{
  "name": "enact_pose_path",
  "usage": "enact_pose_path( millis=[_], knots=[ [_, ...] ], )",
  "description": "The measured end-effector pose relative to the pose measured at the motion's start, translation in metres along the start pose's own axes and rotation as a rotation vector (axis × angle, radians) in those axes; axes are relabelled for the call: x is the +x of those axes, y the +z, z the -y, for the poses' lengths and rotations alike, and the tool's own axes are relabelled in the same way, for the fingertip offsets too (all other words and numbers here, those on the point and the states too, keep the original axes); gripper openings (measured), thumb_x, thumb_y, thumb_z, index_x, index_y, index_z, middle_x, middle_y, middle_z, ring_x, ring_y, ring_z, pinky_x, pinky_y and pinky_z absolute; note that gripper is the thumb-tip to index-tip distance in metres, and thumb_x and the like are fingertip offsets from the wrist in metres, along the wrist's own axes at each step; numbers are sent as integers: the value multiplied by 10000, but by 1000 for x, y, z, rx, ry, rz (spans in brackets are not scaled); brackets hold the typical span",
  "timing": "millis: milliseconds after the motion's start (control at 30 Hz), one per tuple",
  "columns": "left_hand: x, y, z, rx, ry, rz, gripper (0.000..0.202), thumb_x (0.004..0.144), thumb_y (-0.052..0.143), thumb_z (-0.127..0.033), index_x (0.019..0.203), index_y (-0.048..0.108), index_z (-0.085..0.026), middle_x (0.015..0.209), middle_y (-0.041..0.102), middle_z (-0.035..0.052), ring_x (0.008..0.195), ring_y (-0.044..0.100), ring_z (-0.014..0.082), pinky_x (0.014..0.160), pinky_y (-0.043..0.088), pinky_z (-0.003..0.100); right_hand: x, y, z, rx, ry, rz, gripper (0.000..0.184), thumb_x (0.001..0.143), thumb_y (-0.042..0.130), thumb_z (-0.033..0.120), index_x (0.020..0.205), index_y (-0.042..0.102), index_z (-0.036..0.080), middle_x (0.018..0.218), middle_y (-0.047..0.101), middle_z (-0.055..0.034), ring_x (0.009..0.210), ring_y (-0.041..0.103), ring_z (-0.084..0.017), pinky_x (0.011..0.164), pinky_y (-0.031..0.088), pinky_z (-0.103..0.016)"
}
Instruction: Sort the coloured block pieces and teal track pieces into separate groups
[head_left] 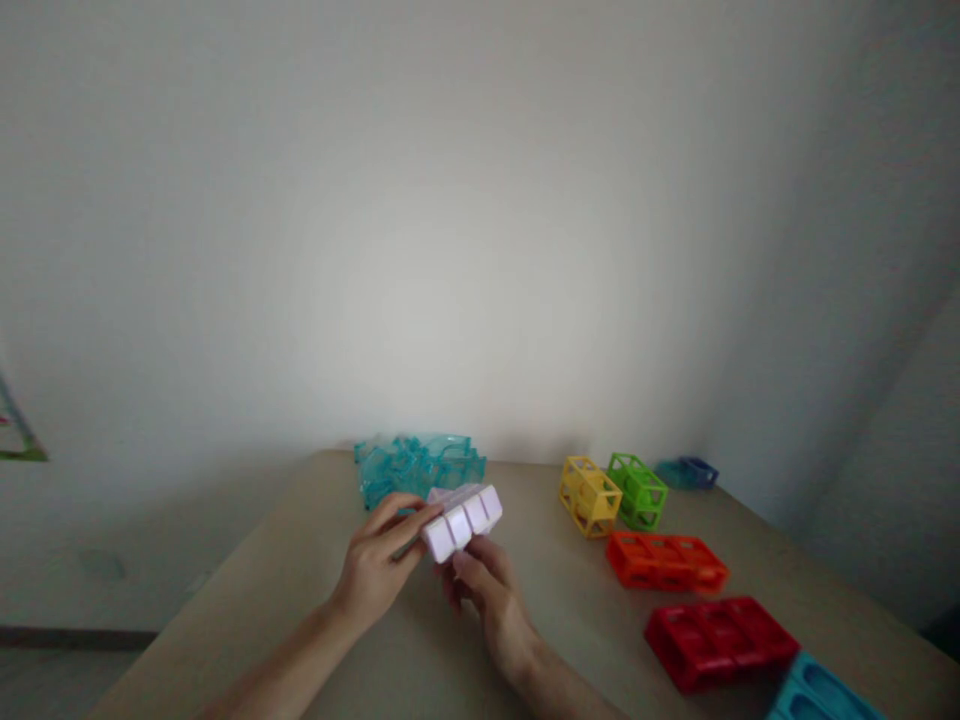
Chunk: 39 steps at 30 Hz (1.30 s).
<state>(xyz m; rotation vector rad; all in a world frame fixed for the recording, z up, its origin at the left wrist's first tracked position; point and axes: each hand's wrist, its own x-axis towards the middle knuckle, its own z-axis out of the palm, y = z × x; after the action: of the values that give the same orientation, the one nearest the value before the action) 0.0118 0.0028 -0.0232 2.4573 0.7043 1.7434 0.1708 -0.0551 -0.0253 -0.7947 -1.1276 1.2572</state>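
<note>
From the head camera, the left hand (371,575) pinches the near left end of a pale white block (466,520), and the right hand (493,600) grips it from below with a bent thumb and fingers. The block is up in the air over the table (562,630), tilted, in front of a pile of clear teal pieces (420,465). Some right fingers hide behind the thumb, so I can't tell how tight that hold is. If one hand lets go too soon, the block could tip and drop — it looks smooth, so it may slip. If it has loose parts, a hard squeeze could pop them apart. On the right sit a yellow frame (590,497), a green frame (637,492), an orange block (666,562) and a red block (720,640) — a swinging right arm could bump the red one.
</note>
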Motion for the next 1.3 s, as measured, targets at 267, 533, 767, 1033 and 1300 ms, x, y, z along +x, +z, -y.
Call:
enact_pose_path(
  millis=[267,533,767,1033,1300],
  knots=[
    [4,-1,2,-27,94,53,426,836,555,-38,1201,624,-246,1035,623,85,992,596,175,849,514,287,5,3,-13,106,42,-27,394,747,675,535,760,585,152,587,524,11,476,446,-86,436,353,-201],
    [5,-3,-1,14,117,65,523,810,573,-25,1256,584,-298,909,618,53,889,596,160,798,511,278,10,-7,-5,-27,-67,35,391,741,673,532,754,616,145,605,503,8,526,449,-103,500,399,-227],
    [2,-3,2,53,108,102,476,821,583,-66,1250,593,-275,903,620,56,855,598,152,788,503,264,12,-8,0,-66,-97,47,375,751,663,514,779,645,140,621,516,6,506,441,-98,501,426,-238],
    [8,-7,-3,77,23,290,328,866,540,-166,1170,653,-219,841,600,62,807,581,153,759,489,254,18,-22,13,-199,-193,30,286,767,682,386,924,668,147,753,618,-28,599,508,-129,527,453,-244],
    [5,-7,-11,-193,-252,401,321,892,513,-259,1184,635,-206,929,609,80,792,593,156,639,488,193,14,-22,6,-341,-298,-30,247,846,599,390,907,637,153,754,617,-32,614,523,-138,554,440,-244]
  ],
)
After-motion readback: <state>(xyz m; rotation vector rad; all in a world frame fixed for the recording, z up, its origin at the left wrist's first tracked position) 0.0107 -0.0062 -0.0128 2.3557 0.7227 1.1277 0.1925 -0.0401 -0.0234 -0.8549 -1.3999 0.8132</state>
